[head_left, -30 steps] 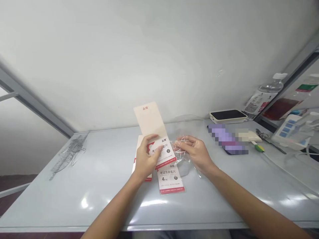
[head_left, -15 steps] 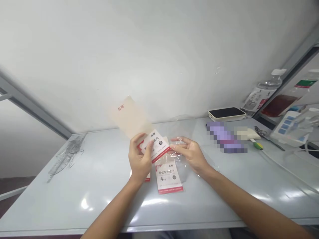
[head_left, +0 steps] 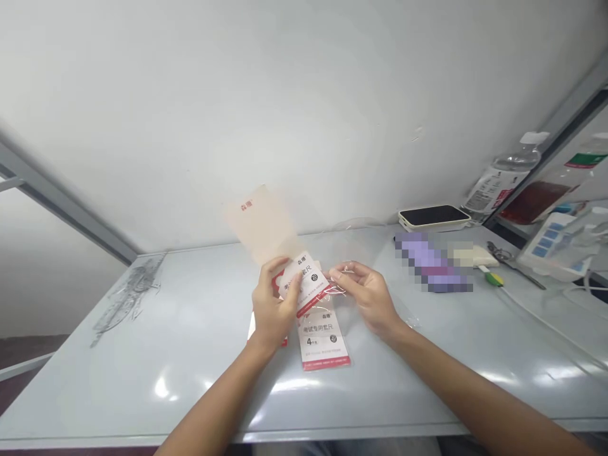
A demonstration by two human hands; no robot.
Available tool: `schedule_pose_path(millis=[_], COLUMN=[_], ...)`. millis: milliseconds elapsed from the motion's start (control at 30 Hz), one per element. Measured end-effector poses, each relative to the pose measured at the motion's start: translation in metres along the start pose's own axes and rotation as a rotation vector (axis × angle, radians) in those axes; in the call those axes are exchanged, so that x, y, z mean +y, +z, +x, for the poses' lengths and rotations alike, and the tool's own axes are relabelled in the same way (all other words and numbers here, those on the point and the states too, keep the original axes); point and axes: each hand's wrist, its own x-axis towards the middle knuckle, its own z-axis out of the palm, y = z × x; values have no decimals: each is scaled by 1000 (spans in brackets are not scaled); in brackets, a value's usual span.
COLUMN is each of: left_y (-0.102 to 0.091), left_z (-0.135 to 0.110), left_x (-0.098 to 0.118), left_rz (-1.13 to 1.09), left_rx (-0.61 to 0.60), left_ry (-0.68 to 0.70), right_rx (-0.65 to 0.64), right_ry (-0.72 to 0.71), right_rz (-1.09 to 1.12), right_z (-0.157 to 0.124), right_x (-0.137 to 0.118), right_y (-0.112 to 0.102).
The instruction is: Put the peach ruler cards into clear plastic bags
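Observation:
My left hand [head_left: 274, 303] is closed on a tall beige packaging card [head_left: 266, 228] with a white and red printed lower part, held tilted above the table. My right hand [head_left: 367, 292] pinches a crinkled clear plastic sleeve [head_left: 342, 286] just right of the card, almost touching it. Below both hands a second printed card [head_left: 323, 339] lies flat on the grey table [head_left: 190, 342]. Another card [head_left: 266, 332] lies partly hidden under my left hand.
A bundle of clear rulers [head_left: 126, 297] lies at the table's far left. At the far right are a phone-like device [head_left: 433, 217], a water bottle [head_left: 498, 180], scissors [head_left: 510, 261], a power strip [head_left: 546, 244] and a white cable [head_left: 536, 316]. A wall rises behind the table.
The held card swung left and then came back toward the right. My right hand stayed beside it with the plastic sleeve.

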Motion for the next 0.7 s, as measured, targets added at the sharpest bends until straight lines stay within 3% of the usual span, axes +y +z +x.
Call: schedule_pose_path(millis=[267,433,533,700], left_y=[3,-5,-9,-14], left_z=[-4,1,4,6], left_x=[5,9,10,10], left_rz=[-97,-144,-154,-145], left_rx=[-469,-650,-715,-707], left_ry=[-104,-97,-130,-135], right_rx=[36,87,100,183], right_ry=[52,20,46,76], right_rz=[-30,-34,-13,44], right_z=[4,6,6,5], right_x=[4,-3,-6,-6], right_y=[-3,-5,-5,-4])
